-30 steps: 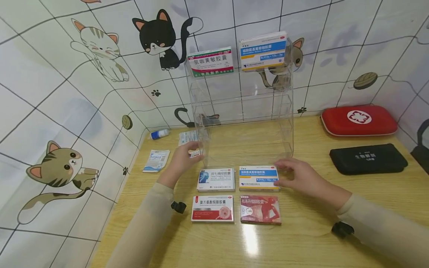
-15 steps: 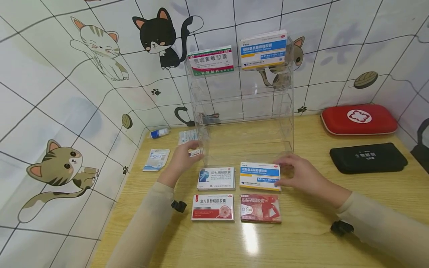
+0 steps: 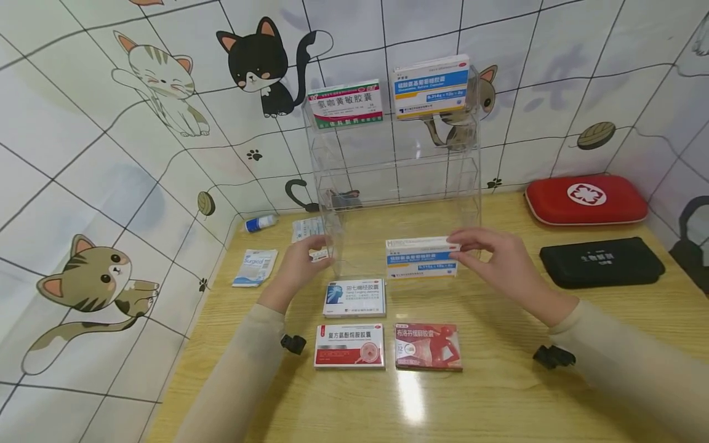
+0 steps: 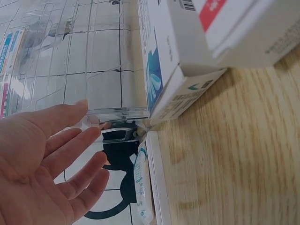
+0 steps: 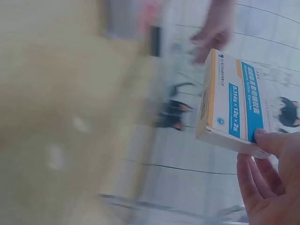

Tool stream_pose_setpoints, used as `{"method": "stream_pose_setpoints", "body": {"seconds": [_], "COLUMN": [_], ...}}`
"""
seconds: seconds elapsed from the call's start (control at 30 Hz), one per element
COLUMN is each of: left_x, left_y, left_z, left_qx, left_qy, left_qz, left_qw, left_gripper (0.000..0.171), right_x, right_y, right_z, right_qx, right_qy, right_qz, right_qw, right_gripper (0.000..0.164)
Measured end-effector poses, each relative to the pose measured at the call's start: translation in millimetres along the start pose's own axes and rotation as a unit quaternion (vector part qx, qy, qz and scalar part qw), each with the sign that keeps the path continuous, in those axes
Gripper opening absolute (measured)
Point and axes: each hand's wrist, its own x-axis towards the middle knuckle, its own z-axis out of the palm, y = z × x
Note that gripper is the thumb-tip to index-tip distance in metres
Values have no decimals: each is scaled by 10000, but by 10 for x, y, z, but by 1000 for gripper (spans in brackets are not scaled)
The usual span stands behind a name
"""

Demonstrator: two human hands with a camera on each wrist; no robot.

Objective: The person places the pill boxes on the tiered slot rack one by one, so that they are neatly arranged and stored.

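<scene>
A white, blue and yellow medicine box [image 3: 422, 258] is held by my right hand [image 3: 501, 261], thumb on the front and fingers behind, at its right end. The box is raised and tilted up before the lowest tier of the clear acrylic rack [image 3: 396, 165]. In the right wrist view the same medicine box [image 5: 236, 101] shows its printed face. My left hand [image 3: 299, 261] is at the rack's lower left side. The left wrist view shows that hand [image 4: 56, 164] with fingers loosely extended and the thumb at the rack's edge. Whether it presses there is unclear.
On the rack's top tier stand a green-and-red box [image 3: 346, 104] and a blue-and-white box [image 3: 432, 87]. A white box [image 3: 354, 298], red-and-white box [image 3: 350, 346] and red box [image 3: 428, 346] lie in front. Right: red case [image 3: 586, 200], black pouch [image 3: 602, 263]. Left: packet [image 3: 255, 267], bottle [image 3: 260, 223].
My right hand has lifted the blue-and-white medicine box off the table and moved it forward toward the rack, tipping it more upright. The left hand stays at the rack's side.
</scene>
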Motion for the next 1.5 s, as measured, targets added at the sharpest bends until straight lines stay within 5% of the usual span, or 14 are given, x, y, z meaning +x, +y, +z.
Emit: {"method": "stream_pose_setpoints", "body": {"seconds": [0.37, 0.57, 0.73, 1.07, 1.3, 1.5], "left_x": [-24, -50, -54, -22, -26, -22], "left_y": [-12, -17, -10, -14, 8, 38], "left_z": [-35, -57, -60, -52, -36, -23], "left_qx": [-42, -6, 63, 44, 31, -18], "left_qy": [-2, -24, 2, 28, -30, -55], "left_qz": [-39, -138, -153, -126, -142, -142], "left_qw": [10000, 9999, 9999, 9999, 9999, 9999], "left_gripper": [52, 53, 54, 52, 53, 52], "right_x": [1155, 1700, 2005, 2278, 2270, 2191], "right_y": [-420, -543, -576, -411, -295, -248], "right_z": [-163, -77, 59, 384, 505, 473], "right_qx": [282, 967, 1000, 972, 642, 121], "right_qy": [836, 1212, 1418, 1345, 1012, 879], "right_qz": [141, 45, 17, 238, 507, 315], "right_qw": [9960, 9879, 9848, 9858, 9915, 9956], "right_gripper": [27, 26, 25, 22, 25, 38]}}
